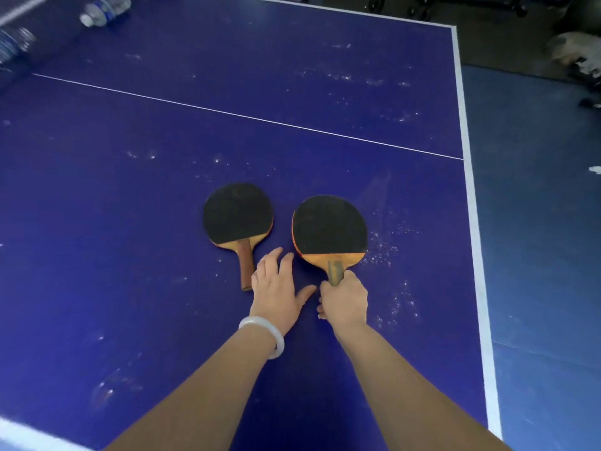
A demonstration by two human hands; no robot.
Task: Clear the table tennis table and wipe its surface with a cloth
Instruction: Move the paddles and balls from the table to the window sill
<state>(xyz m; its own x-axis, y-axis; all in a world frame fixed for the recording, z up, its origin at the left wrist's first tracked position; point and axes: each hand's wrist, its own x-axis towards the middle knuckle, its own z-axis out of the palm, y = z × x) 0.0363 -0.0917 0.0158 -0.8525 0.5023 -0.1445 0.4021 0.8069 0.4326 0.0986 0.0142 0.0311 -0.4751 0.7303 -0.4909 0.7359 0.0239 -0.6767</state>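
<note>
The right hand [345, 304] has its grip wrapped tight around the handle of the right paddle [329, 227], which lies black side up on the blue surface [130, 255]. Just left of that paddle, the left hand [276, 288] hovers with its grip spread, fingers beside the handle of the left paddle [237, 214]. Far beyond the right paddle, near the net, lies a bottle [104, 9].

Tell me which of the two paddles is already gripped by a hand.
The right paddle: the right hand is closed around its handle. The left paddle lies free, with the open left hand beside its handle.
</note>
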